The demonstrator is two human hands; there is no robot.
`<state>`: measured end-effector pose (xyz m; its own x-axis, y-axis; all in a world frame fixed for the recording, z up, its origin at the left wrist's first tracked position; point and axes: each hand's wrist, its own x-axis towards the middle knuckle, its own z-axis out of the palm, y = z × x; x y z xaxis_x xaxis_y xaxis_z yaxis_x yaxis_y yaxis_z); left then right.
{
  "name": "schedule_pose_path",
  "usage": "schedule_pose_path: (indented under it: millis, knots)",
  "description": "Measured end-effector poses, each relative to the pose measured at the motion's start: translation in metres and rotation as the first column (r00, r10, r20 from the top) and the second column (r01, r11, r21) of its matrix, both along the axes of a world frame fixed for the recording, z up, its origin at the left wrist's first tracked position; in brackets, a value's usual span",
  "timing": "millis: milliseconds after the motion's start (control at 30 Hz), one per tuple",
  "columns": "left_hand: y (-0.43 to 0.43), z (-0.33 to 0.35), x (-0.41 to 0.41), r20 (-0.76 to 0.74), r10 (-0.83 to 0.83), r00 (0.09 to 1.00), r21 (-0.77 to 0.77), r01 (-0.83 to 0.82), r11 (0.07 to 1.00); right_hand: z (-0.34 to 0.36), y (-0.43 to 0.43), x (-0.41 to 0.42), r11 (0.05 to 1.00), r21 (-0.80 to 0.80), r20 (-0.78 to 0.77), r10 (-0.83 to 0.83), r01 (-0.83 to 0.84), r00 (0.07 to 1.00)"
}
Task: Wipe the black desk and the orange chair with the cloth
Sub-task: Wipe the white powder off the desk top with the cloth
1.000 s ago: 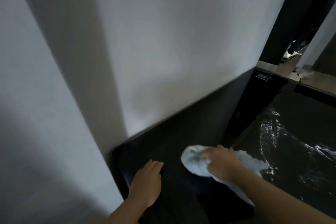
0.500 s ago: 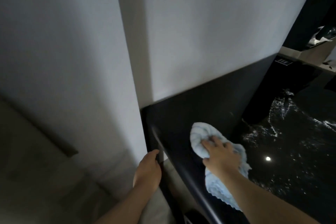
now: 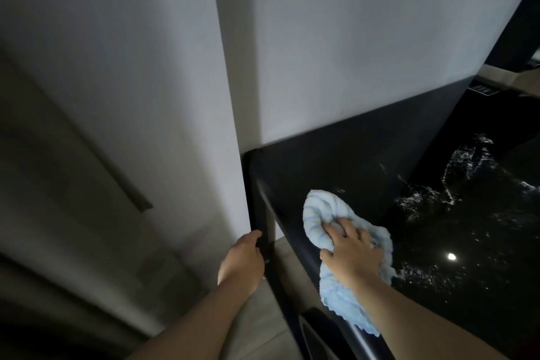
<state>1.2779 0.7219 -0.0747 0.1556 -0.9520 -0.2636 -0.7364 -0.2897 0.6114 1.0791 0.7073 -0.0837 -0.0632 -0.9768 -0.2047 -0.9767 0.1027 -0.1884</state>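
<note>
The black desk (image 3: 365,161) fills the lower right, its left end against a white wall. A light blue cloth (image 3: 318,213) lies bunched on the desk's left front corner, part of it hanging over the front edge. My right hand (image 3: 350,254) presses down on the cloth and grips it. My left hand (image 3: 242,260) is curled around the desk's black leg (image 3: 260,213) below the left corner. Wet streaks (image 3: 467,178) glisten on the desk top to the right. The orange chair is not in view.
A white wall (image 3: 350,38) rises behind the desk, and a wall corner (image 3: 228,82) stands just left of it. Pale floor tiles (image 3: 263,316) show under the desk. A socket panel (image 3: 482,89) sits at the desk's far right.
My left hand left the desk top and went down to the desk's leg. My right hand drew the cloth back toward the front edge. The view swung left and down.
</note>
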Motion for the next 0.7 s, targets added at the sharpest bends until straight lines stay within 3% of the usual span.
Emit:
schedule_pose_path:
  millis: [467,600,700]
  knots:
    - [0.029,0.004,-0.013,0.033,0.063,0.997,0.123,-0.067,0.990,0.002,0.000,-0.011,0.991,-0.033,-0.045,0.129,-0.130,0.991]
    - [0.019,0.015,-0.029,0.046,0.051,0.998,0.091,-0.055,0.994,0.007,0.003,-0.019,0.977,-0.065,-0.074,0.197,-0.201,0.978]
    - [0.021,0.022,-0.040,0.065,0.023,0.998,0.052,-0.027,0.998,0.007,0.007,-0.037,0.983,-0.125,-0.112,0.124,-0.137,0.986]
